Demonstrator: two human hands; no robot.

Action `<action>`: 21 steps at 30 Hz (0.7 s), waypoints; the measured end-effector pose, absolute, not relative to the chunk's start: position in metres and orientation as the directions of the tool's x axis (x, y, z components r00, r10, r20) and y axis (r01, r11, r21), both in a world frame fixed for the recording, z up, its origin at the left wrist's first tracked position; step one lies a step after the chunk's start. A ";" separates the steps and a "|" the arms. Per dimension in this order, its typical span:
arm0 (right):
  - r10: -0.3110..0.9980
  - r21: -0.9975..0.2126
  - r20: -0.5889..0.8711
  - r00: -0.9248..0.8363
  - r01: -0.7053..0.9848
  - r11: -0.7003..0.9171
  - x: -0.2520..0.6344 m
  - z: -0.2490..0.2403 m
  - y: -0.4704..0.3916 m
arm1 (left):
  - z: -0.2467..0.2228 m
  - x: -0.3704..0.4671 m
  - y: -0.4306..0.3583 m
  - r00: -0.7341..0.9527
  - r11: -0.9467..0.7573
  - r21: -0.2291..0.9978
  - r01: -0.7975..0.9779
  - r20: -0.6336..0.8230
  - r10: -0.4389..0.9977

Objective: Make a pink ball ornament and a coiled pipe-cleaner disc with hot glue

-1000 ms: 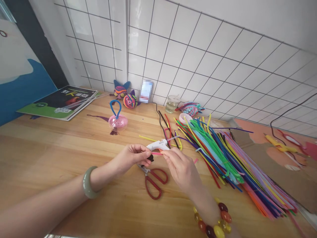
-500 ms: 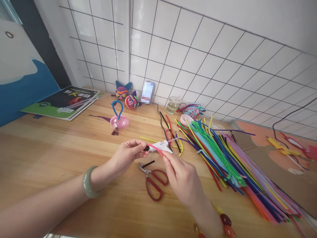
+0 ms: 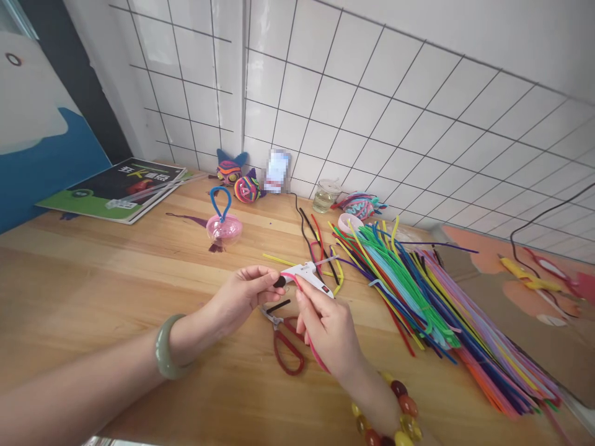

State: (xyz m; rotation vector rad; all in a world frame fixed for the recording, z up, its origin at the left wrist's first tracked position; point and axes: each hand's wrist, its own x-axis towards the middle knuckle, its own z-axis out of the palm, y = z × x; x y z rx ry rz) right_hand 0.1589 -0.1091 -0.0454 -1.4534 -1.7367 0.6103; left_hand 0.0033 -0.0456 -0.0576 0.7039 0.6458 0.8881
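My left hand (image 3: 246,290) pinches a small black round piece (image 3: 280,282), at which one end of a pink pipe cleaner (image 3: 318,357) lies. The fingers of my right hand (image 3: 332,328) are closed on that pipe cleaner a short way along, and its loose end trails below the palm. Just behind both hands a white glue gun (image 3: 304,271) lies on the table. Red-handled scissors (image 3: 289,356) rest beneath them, partly covered by my right hand. Beside the blades is a short black pipe cleaner piece (image 3: 279,306).
Bundles of coloured pipe cleaners (image 3: 418,303) spread over the right side. A pink clear dish with a blue loop (image 3: 224,227) stands left of centre. Along the wall are striped figures (image 3: 230,170), a phone (image 3: 277,170) and a glass (image 3: 325,197). A yellow glue gun (image 3: 530,275) lies far right.
My right hand has drawn in closer to my left and turned, so the pink pipe cleaner now bends down past the palm. More of the white glue gun shows.
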 end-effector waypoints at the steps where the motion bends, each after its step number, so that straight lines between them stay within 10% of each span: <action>1: 0.961 -0.752 0.268 -0.068 0.609 0.253 0.158 -0.046 -0.109 | -0.057 0.003 -0.046 0.474 0.442 0.763 -0.470 -0.204 0.856; 21: 0.942 -0.725 0.305 -0.142 0.607 0.326 0.144 -0.055 -0.106 | -0.055 0.005 -0.051 0.435 0.455 0.680 -0.575 -0.218 0.874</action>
